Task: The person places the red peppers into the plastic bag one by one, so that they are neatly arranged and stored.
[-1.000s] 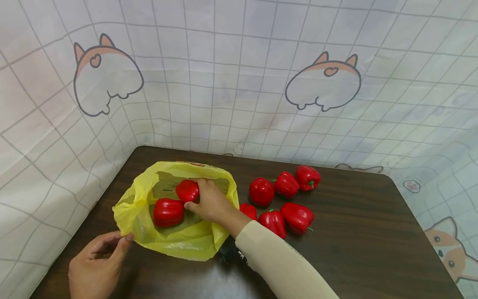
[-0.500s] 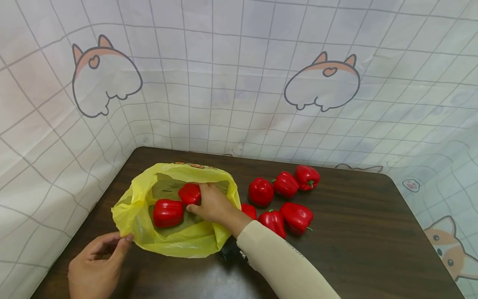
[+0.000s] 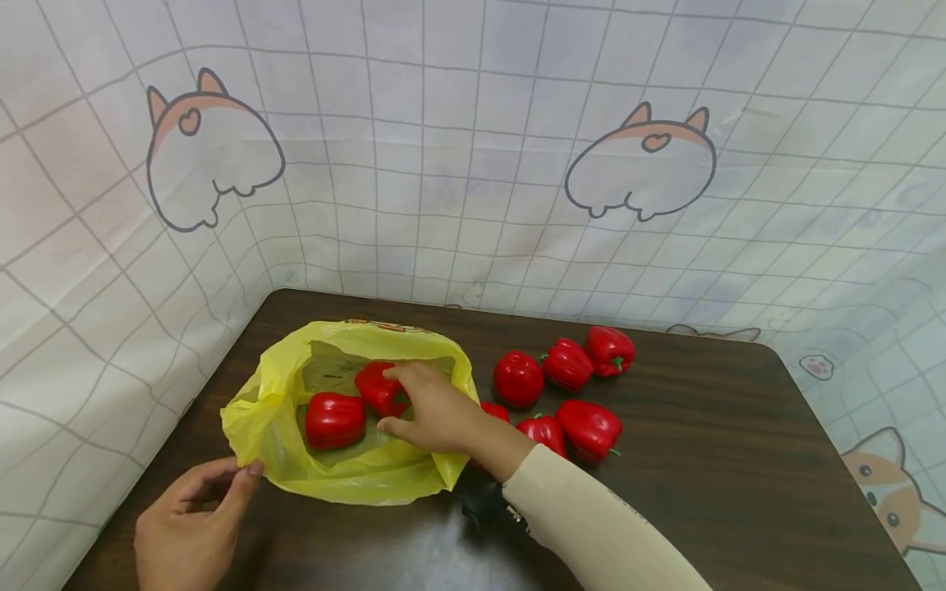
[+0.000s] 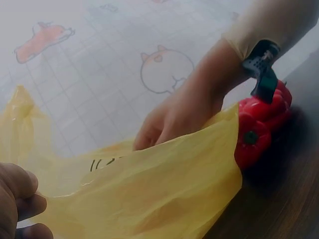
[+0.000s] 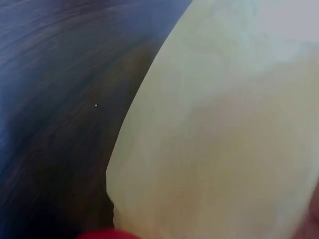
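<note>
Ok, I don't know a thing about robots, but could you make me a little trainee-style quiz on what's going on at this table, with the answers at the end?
1. True or false: the mouth of the yellow bag is open.
2. What does the left hand's grip pinch?
A. the table's edge
B. the bag's edge
C. the right sleeve
3. Count: in the head view, how many red peppers show inside the bag?

Key
1. True; you can see down into it.
2. B.
3. Two.
</note>
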`<state>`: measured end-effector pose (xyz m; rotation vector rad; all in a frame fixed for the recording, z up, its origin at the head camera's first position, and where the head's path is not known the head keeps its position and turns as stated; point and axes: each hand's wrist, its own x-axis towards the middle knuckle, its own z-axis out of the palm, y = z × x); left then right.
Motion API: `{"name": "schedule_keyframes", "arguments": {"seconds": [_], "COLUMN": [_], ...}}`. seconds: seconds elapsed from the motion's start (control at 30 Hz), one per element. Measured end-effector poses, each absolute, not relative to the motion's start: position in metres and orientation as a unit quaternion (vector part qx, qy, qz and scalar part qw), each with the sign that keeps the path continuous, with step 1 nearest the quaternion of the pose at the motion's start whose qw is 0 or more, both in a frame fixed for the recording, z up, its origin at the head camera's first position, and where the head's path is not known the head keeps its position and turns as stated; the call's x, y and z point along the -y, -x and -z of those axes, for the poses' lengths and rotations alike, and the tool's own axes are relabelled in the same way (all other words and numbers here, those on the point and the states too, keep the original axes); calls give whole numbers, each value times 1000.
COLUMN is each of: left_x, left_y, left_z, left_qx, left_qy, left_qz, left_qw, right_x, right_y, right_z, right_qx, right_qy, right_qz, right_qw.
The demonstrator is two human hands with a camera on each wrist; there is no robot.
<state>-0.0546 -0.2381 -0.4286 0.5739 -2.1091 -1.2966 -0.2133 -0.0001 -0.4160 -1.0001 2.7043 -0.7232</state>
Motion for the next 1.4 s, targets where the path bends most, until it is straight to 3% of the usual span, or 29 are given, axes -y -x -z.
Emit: {"name": "schedule_keyframes", "arguments": {"seconds": [0.43, 1.4], "left_x": [242, 241], "left_y": [53, 55], "left_z": [430, 429], "left_qx": [796, 796], "left_qy": [-221, -223], "left_qz": [484, 487], "left_qw": [288, 280], "right_x": [-54, -181], "right_y": [196, 177], "right_z": [393, 416], "right_qx": [-882, -915], "right_qy": [356, 249], "right_qz": [304, 317], "right_qw": [43, -23]}}
